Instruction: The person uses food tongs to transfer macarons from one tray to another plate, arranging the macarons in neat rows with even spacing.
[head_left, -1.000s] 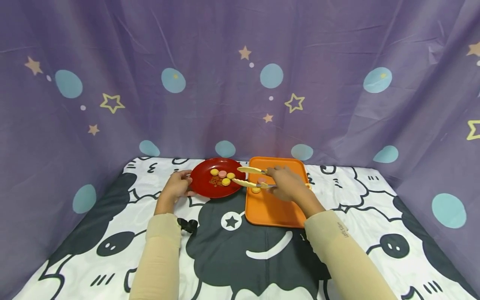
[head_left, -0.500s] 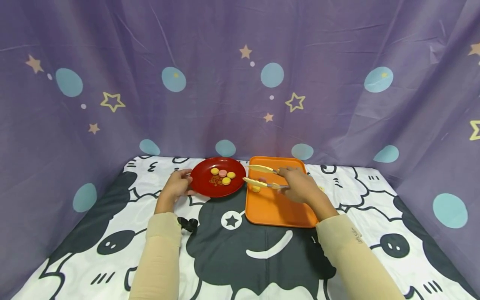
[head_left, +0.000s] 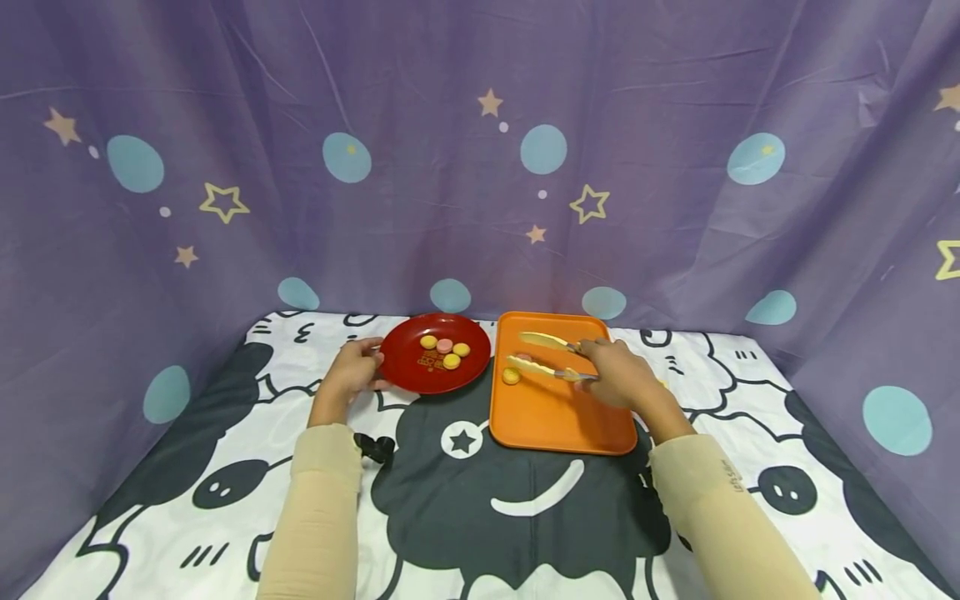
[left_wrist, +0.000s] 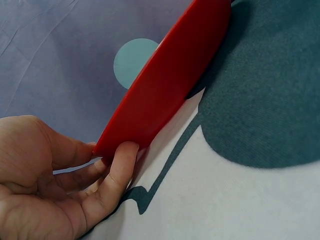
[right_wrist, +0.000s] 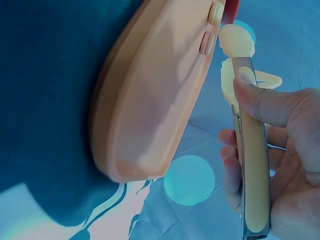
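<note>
My left hand [head_left: 351,367] pinches the left rim of the red plate [head_left: 401,367], thumb at the edge and fingers below it in the left wrist view. Several small macaron-like cookies lie on the plate, one pink cookie [head_left: 445,346] among yellow cookies [head_left: 451,362]. My right hand [head_left: 618,375] holds a pair of tongs [head_left: 553,372] with cream-yellow tips, spread apart and with nothing between them. Beneath the tongs is the orange tray [head_left: 558,421]. On it sit a yellow cookie [head_left: 511,377] and a pink cookie [right_wrist: 206,43], the pink one partly hidden by the tongs in the head view.
The plate and tray stand side by side toward the back of a table under a black-and-white cartoon cloth [head_left: 450,500]. A purple curtain [head_left: 420,208] hangs right behind. Near my left cuff shows a small black object [head_left: 375,450].
My right hand has drawn the tongs rightward, from over the plate's right edge to over the tray. The left hand and the plate stay in place.
</note>
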